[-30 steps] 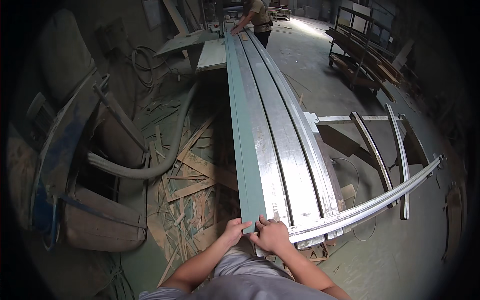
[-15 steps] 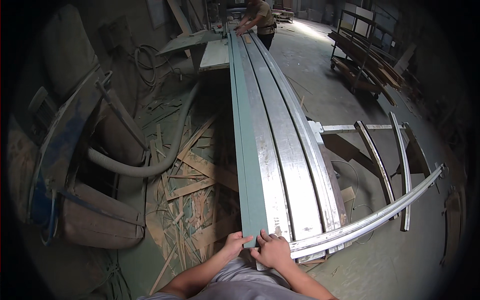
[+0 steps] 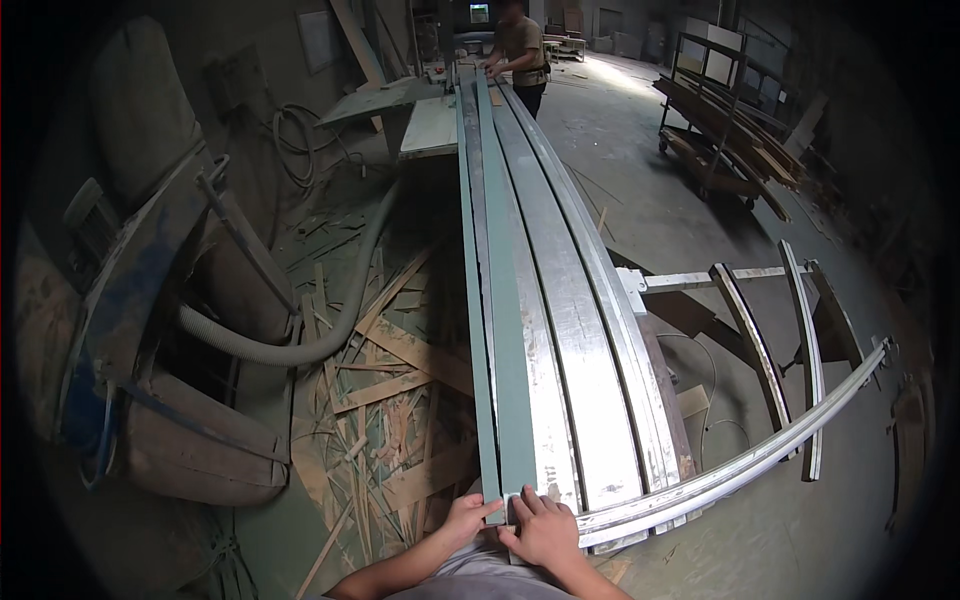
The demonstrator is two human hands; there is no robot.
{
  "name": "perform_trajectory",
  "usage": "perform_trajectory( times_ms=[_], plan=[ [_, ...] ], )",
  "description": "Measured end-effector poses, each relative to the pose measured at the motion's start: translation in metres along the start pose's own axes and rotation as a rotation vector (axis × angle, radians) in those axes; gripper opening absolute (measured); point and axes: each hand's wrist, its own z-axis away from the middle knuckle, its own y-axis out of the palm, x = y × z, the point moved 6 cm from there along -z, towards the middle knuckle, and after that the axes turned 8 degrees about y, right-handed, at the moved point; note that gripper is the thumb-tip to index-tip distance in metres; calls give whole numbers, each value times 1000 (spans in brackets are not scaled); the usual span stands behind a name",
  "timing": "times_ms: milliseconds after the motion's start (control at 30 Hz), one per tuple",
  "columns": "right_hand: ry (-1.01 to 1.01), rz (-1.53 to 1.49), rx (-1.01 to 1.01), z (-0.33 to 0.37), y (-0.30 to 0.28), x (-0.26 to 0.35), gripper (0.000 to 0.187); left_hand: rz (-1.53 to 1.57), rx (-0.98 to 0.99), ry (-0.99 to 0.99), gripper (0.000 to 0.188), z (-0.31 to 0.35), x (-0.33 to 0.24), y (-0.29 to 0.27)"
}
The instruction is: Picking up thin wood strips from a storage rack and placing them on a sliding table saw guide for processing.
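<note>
At six o'clock, my left hand (image 3: 466, 522) is pinching the near end of the narrow green strip (image 3: 483, 430), thumb on top, other fingertips hidden. Just beside, my right hand (image 3: 543, 530) is reaching palm-down, fingers spreading over the wide green strip (image 3: 513, 400); whether its thumb is clamping, I cannot tell. Both strips are running toward twelve, far ends blurring. They're looking flat, matte; toward one, the grooved metal table (image 3: 590, 400) is gleaming.

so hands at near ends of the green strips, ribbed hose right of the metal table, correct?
Wrong side: the head view shows the ribbed hose left of the metal table. Left hand and right hand are at the near ends of the green strips.
</note>
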Motion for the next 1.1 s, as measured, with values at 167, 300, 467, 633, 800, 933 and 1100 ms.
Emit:
perform_trajectory(
  times_ms=[167, 300, 467, 633, 800, 933, 1100],
  plan=[
    [-11, -47, -31, -4, -6, 3, 57, -84, -10, -25, 20, 17, 2, -8],
    [-4, -74, -44, -1, -4, 5, 55, -40, 68, -37, 20, 55, 2, -4],
    [34, -317, 46, -21, -3, 14, 54, -243, -27, -68, 24, 109, -51, -15],
    [117, -770, 411, -87, 33, 65, 62, -293, -54, -66, 23, 184, -91, -61],
    [347, -1974, 891, -177, 97, 129, 43, -469, -62, -90, 21, 247, -113, -73],
    [409, -2085, 737, -208, 107, 157, 29, -837, -36, -382, 35, 308, -102, -125],
    [355, -1958, 821, -174, 115, 230, 11, -675, -134, -99, 14, 379, -143, -129]
  ],
)
